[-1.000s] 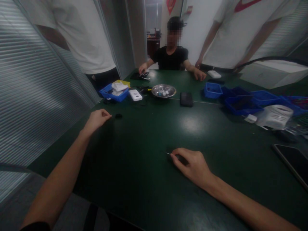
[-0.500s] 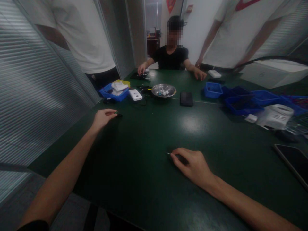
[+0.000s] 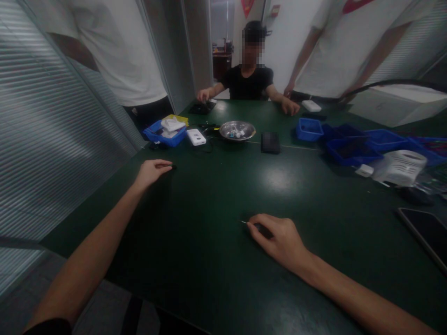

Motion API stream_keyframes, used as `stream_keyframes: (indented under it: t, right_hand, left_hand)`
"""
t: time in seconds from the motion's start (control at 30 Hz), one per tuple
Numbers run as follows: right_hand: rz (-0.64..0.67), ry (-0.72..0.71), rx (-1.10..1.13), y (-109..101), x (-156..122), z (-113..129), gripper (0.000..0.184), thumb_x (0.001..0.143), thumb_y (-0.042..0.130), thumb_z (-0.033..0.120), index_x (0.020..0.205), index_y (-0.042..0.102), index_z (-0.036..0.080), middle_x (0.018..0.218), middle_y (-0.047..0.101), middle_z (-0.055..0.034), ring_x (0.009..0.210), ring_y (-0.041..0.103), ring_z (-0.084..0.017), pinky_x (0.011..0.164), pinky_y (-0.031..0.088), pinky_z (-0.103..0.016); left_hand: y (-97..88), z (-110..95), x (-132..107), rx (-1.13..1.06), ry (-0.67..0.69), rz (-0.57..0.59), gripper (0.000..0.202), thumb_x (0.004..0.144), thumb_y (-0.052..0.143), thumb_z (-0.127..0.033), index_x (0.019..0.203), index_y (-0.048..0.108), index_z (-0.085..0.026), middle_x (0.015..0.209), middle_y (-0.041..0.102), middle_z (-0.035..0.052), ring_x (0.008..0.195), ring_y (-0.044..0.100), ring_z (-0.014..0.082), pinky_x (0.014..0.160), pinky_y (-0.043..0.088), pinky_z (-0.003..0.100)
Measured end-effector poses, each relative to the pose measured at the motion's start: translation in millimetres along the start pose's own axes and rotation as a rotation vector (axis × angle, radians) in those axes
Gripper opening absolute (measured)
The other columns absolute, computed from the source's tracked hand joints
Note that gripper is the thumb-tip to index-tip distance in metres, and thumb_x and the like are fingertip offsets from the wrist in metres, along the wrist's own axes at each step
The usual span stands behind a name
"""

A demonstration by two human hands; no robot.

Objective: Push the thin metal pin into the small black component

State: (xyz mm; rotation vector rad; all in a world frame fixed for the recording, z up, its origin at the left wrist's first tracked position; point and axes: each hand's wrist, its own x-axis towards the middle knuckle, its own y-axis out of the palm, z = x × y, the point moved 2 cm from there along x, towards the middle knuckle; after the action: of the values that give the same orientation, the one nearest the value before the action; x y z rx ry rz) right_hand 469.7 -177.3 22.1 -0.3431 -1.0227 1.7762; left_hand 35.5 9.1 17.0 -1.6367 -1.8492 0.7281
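My left hand (image 3: 151, 170) lies on the dark green table (image 3: 216, 260) at the left, its fingertips pinched on a small black part (image 3: 172, 166). My right hand (image 3: 279, 239) rests near the middle of the table, fingers curled round a thin tool whose pale tip (image 3: 243, 222) pokes out to the left. What the dark handle is I cannot make out.
Farther back stand a metal bowl (image 3: 237, 130), a white device (image 3: 196, 137), a black box (image 3: 270, 142) and several blue trays (image 3: 349, 149). A white vented casing (image 3: 398, 167) and a dark phone (image 3: 424, 232) lie at the right. One person sits opposite; two stand beside the table.
My left hand slid to the right to the small black part and closed its fingertips on it. My right hand stayed where it was.
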Motion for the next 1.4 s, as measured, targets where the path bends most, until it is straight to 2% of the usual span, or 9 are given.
stream_keyframes:
  t: [0.17,0.33,0.6,0.67,0.87,0.97,1.2,1.3,1.4]
  right_hand:
    - [-0.003,0.006,-0.008,2,-1,-3,0.026,0.105,0.050,0.036,0.102,0.072,0.021,0.088,0.074,-0.0039,0.067,0.067,-0.015,0.062,0.052,-0.025]
    - [-0.016,-0.008,-0.011,3,-1,-5,0.025,0.104,0.051,0.036,0.101,0.072,0.021,0.087,0.074,-0.0031,0.067,0.068,-0.014,0.063,0.051,-0.025]
    - [-0.021,-0.005,-0.017,3,-1,-2,0.026,0.104,0.051,0.036,0.100,0.072,0.021,0.086,0.074,-0.0025,0.066,0.067,-0.014,0.061,0.050,-0.024]
    - [-0.017,-0.009,-0.015,3,-1,-2,0.026,0.104,0.051,0.036,0.101,0.072,0.021,0.087,0.074,-0.0024,0.067,0.068,-0.014,0.062,0.051,-0.024]
    - [-0.018,-0.004,-0.013,2,-1,-3,0.025,0.104,0.052,0.036,0.101,0.072,0.021,0.086,0.074,-0.0024,0.067,0.068,-0.014,0.062,0.050,-0.025]
    - [-0.019,-0.005,-0.010,2,0,-2,0.025,0.103,0.052,0.035,0.100,0.072,0.021,0.085,0.074,-0.0023,0.067,0.068,-0.015,0.062,0.050,-0.025]
    - [-0.022,0.000,-0.020,3,0,-2,0.025,0.103,0.052,0.035,0.101,0.073,0.021,0.086,0.074,-0.0026,0.069,0.068,-0.015,0.063,0.050,-0.025]
    - [-0.018,-0.005,-0.023,3,0,-2,0.025,0.103,0.052,0.035,0.100,0.072,0.021,0.084,0.074,-0.0024,0.067,0.068,-0.015,0.062,0.049,-0.024]
    - [-0.024,-0.003,-0.024,2,0,-1,0.026,0.103,0.051,0.036,0.099,0.072,0.021,0.084,0.074,-0.0027,0.067,0.068,-0.015,0.061,0.050,-0.024]
  left_hand:
    - [0.1,7,3,-0.025,0.004,0.041,0.042,0.080,0.078,-0.041,0.117,0.077,-0.021,0.114,0.076,0.0084,0.102,0.070,0.0255,0.091,0.052,0.036]
    - [-0.2,13,7,0.054,0.054,0.016,0.033,0.084,0.076,-0.043,0.111,0.080,-0.024,0.115,0.077,0.0063,0.104,0.070,0.0254,0.093,0.051,0.036]
    - [-2.1,8,4,0.166,0.332,-0.005,0.025,0.090,0.069,-0.038,0.107,0.081,-0.025,0.112,0.076,0.0059,0.098,0.069,0.0247,0.087,0.049,0.036]
    - [-2.0,11,7,0.155,0.299,0.000,0.026,0.088,0.071,-0.039,0.107,0.081,-0.025,0.112,0.076,0.0060,0.098,0.069,0.0250,0.087,0.049,0.037]
    - [6.3,23,18,-0.091,-0.021,0.016,0.030,0.075,0.080,-0.039,0.099,0.082,-0.021,0.107,0.077,0.0072,0.095,0.069,0.0252,0.085,0.050,0.036]
    - [10.4,20,16,-0.142,-0.058,-0.036,0.027,0.074,0.078,-0.036,0.095,0.081,-0.020,0.104,0.077,0.0073,0.093,0.069,0.0250,0.084,0.049,0.036]
    - [7.4,-5,2,0.253,0.284,-0.108,0.017,0.085,0.068,-0.032,0.088,0.079,-0.020,0.104,0.072,0.0095,0.093,0.064,0.0261,0.084,0.048,0.038]
    - [7.9,-10,-1,0.355,0.354,-0.106,0.017,0.089,0.065,-0.029,0.088,0.079,-0.019,0.101,0.071,0.0103,0.094,0.064,0.0273,0.086,0.047,0.040]
    - [8.3,-7,-1,0.323,0.354,-0.125,0.018,0.089,0.065,-0.029,0.091,0.079,-0.019,0.101,0.071,0.0097,0.088,0.065,0.0254,0.080,0.048,0.038]
